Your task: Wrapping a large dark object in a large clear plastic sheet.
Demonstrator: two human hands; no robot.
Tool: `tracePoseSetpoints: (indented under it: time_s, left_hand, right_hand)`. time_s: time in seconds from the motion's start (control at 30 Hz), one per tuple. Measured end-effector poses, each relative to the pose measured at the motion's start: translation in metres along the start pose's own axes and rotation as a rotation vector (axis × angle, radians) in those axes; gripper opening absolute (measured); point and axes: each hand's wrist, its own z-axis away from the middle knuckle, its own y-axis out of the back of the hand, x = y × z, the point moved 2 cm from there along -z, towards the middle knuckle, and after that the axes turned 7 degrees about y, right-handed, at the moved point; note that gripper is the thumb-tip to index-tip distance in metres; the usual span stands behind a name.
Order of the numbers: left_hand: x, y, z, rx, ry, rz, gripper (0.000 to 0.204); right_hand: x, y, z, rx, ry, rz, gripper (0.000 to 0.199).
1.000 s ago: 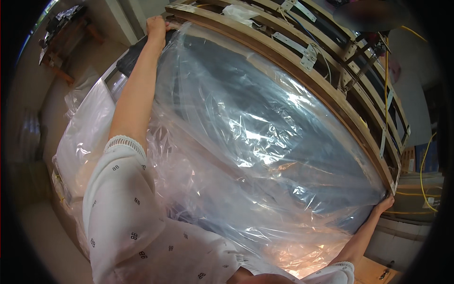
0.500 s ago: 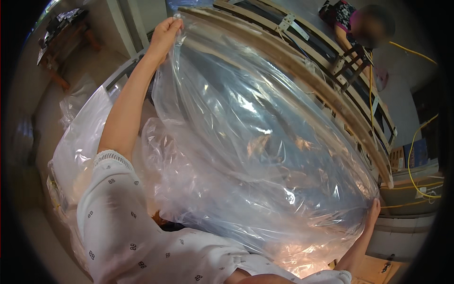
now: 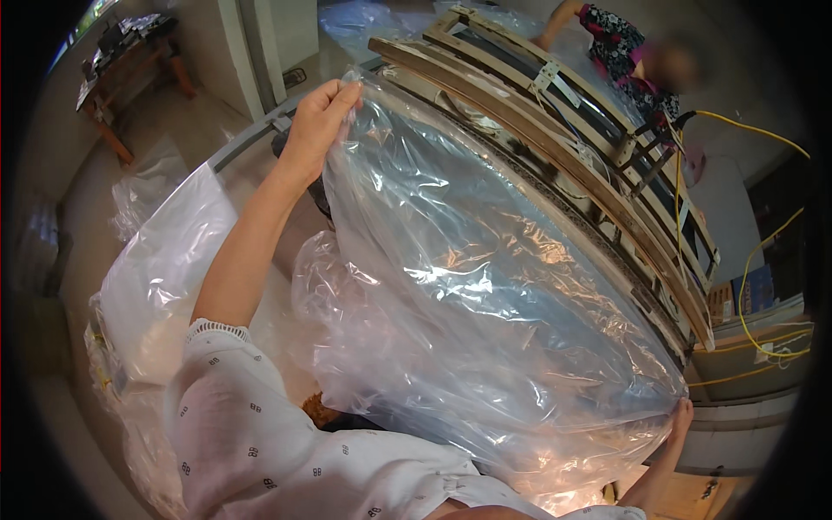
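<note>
A large sheet of clear plastic film (image 3: 485, 286) is stretched between my two hands, creased and shiny. At its upper left corner my left hand (image 3: 322, 117) pinches the edge, arm reaching out. Far to the right, my right hand (image 3: 682, 418) grips the other corner, its fingers partly hidden by the film. The top edge of the film runs along a long wooden-framed machine bar (image 3: 555, 147). Lower down, the film bunches in loose folds in front of my body. Whether it is one layer or a bag, I cannot tell.
Beyond the bar another person (image 3: 624, 61) stands at the machine. Yellow cables (image 3: 752, 269) hang at the right. A stack of whitish plastic film (image 3: 169, 277) lies at the left. A wooden desk (image 3: 134, 74) stands in the far left corner.
My left hand has come down and slightly right with its corner of film, and my right hand is a little lower. The film looks flatter. The other person has shifted, reaching an arm leftward.
</note>
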Motion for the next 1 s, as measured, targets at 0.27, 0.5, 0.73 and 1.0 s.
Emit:
tracePoseSetpoints:
  time_s: [0.27, 0.5, 0.73, 1.0]
  left_hand:
    - [0.011, -0.005, 0.010, -0.095, -0.103, 0.007, 0.022]
    - [0.039, 0.012, 0.039, -0.145, -0.040, 0.075, 0.021]
    - [0.050, -0.003, 0.039, 0.041, -0.065, -0.228, 0.028]
    - [0.080, 0.112, -0.087, 0.119, -0.085, -0.374, 0.038]
  right_hand:
    - [0.026, 0.002, 0.000, 0.071, -0.013, 0.177, 0.030]
    - [0.013, -0.003, -0.005, -0.075, -0.055, 0.188, 0.038]
    - [0.012, -0.008, 0.021, -0.028, 0.030, 0.142, 0.036]
    - [-0.132, -0.086, 0.060, -0.327, 0.246, -0.142, 0.022]
